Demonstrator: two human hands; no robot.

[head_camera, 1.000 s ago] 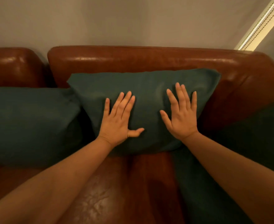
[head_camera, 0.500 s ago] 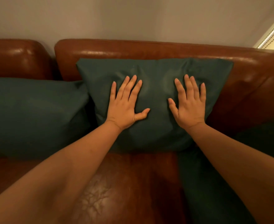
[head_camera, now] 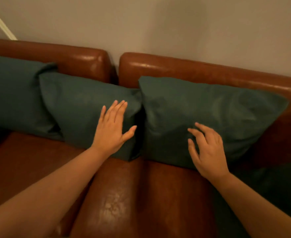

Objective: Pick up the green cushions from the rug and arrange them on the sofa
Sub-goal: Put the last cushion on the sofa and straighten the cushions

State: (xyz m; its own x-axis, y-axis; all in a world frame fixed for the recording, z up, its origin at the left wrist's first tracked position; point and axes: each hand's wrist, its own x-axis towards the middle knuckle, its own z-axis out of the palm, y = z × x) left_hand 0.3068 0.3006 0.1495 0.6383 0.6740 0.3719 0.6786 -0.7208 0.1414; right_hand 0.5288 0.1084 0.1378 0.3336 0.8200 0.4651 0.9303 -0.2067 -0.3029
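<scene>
Three green cushions lean in a row against the back of a brown leather sofa [head_camera: 192,69]. The left cushion [head_camera: 12,93] overlaps the middle cushion [head_camera: 83,107], and the right cushion [head_camera: 218,114] stands beside that. My left hand [head_camera: 112,129] lies flat on the right end of the middle cushion, fingers apart. Over the lower part of the right cushion hovers my right hand [head_camera: 208,150], fingers loosely curled and holding nothing. A fourth green cushion [head_camera: 278,186] lies dark at the lower right, partly behind my right forearm.
Bare sofa seat [head_camera: 124,194] stretches in front of the cushions. A gap [head_camera: 114,69] splits the two backrest sections. A plain wall [head_camera: 158,23] rises behind, with a pale strip [head_camera: 0,23] at the upper left.
The view has swung left, showing one more cushion. My left hand moved from the right cushion to the middle one. My right hand lifted from flat to loosely curled.
</scene>
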